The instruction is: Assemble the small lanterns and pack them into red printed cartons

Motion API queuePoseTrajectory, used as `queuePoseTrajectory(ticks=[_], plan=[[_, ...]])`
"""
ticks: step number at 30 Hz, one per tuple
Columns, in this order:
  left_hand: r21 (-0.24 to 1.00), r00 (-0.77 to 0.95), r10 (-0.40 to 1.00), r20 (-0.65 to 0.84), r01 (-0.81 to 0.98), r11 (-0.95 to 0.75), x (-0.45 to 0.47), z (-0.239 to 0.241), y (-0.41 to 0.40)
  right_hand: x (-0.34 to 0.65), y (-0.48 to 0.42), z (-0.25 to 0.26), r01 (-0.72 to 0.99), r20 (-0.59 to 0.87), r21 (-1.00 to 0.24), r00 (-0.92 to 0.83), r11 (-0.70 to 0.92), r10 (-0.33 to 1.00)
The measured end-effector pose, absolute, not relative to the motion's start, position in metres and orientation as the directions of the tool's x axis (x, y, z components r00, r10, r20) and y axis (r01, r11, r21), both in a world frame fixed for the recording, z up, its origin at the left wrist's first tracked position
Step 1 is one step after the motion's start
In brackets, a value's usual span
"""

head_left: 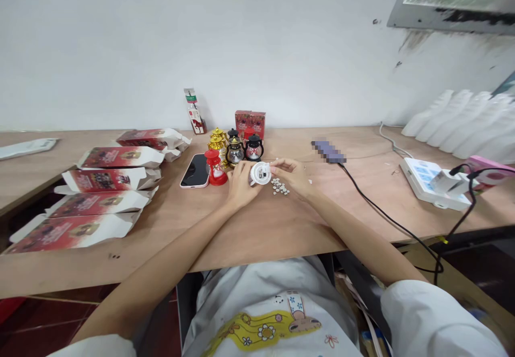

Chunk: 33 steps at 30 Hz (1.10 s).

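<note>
My left hand is wrapped round a small white lantern. Its round base is turned toward me, showing an open compartment with metal contacts. At the right rim of that base, the fingers of my right hand are pinched together; what they hold, if anything, is too small to make out. Just below the hands lies a loose cluster of silver button cells. Left of my left hand stands a red lantern, with black lanterns and gold lanterns grouped behind it.
A phone lies beside the red lantern. Several opened red cartons line the left side. Small red boxes stand near the wall. To the right are a cabled purple device, a power strip and a row of white plastic pieces.
</note>
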<state>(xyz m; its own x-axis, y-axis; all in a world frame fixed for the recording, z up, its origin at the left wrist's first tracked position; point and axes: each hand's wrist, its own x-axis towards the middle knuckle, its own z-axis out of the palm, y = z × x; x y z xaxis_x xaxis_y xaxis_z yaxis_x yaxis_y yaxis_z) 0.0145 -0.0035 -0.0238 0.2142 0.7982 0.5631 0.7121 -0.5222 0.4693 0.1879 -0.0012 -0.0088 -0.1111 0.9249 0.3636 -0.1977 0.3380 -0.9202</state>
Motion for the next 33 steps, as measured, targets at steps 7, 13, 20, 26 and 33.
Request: queuePoseTrajectory(ticks=[7, 13, 20, 26, 33], plan=[[0.470, 0.212, 0.806, 0.552, 0.720, -0.511, 0.015, -0.022, -0.004, 0.191, -0.001, -0.008, -0.165, 0.440, -0.892, -0.111, 0.420, 0.891], [0.464, 0.213, 0.809, 0.548, 0.727, -0.506, 0.015, -0.022, -0.004, 0.189, 0.000, -0.014, -0.099, 0.469, -0.883, -0.131, 0.459, 0.874], [0.449, 0.235, 0.804, 0.546, 0.728, -0.518, 0.014, -0.024, -0.004, 0.187, 0.000, -0.017, -0.045, 0.488, -0.873, -0.107, 0.486, 0.866], [0.402, 0.288, 0.789, 0.543, 0.735, -0.545, 0.014, -0.024, -0.005, 0.190, -0.002, -0.017, 0.099, 0.562, -0.816, -0.087, 0.569, 0.822], [0.410, 0.309, 0.787, 0.535, 0.719, -0.561, 0.014, -0.023, -0.006, 0.191, -0.010, -0.012, 0.248, 0.681, -0.706, -0.020, 0.663, 0.732]])
